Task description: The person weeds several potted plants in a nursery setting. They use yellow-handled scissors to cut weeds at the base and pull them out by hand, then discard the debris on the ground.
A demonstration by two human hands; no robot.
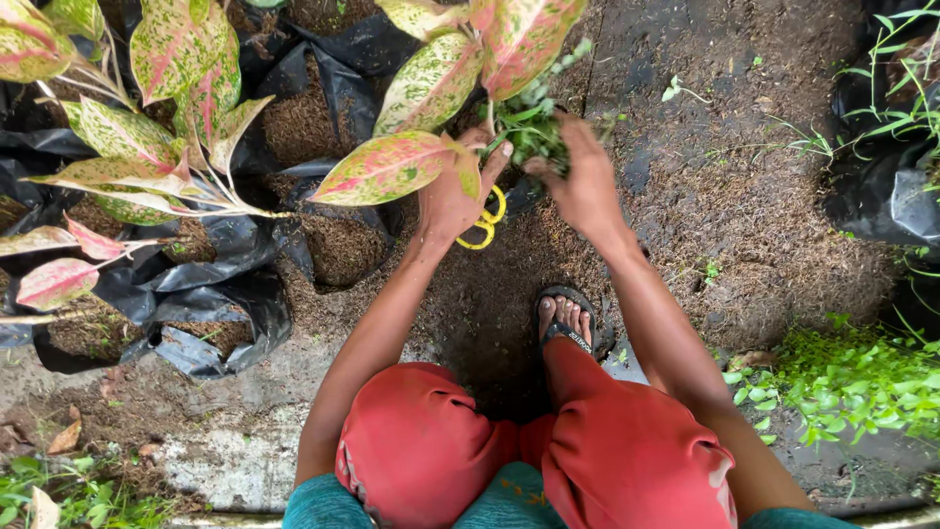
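Small clump of green weeds [531, 125], pinched between both sets of fingers, right at the fingertips and half hidden beneath a pink-and-green leaf [522, 39]. Right hand [586, 181] curled over the clump from the right, fingers closed on the stems. Left hand [452, 196] pressed in from the left, fingers partly closed around the clump's near side; thumb raised beside it. Yellow scissors [487, 223], handle loops only, peeking out just below the left fingers and against the palm edge; blades hidden, so hard to tell whether gripped or merely lying under the hand. Speckled leaf [387, 167] lying across the back of the left hand's knuckles, touching them.

Beyond the fingertips, farther from the body, black plastic grow bags [338, 93] filled with brown husk. More such bags to the left of the left fingers, with a variegated pink-green plant [147, 157] spreading over them. Bare damp brown soil [744, 196] to the right of the right fingers. Below the hands, toward the body, a foot in a black sandal [568, 323] on dark ground, then red shorts [607, 451] over bent knees. Low green groundcover [852, 382] well off to the right of the right forearm.
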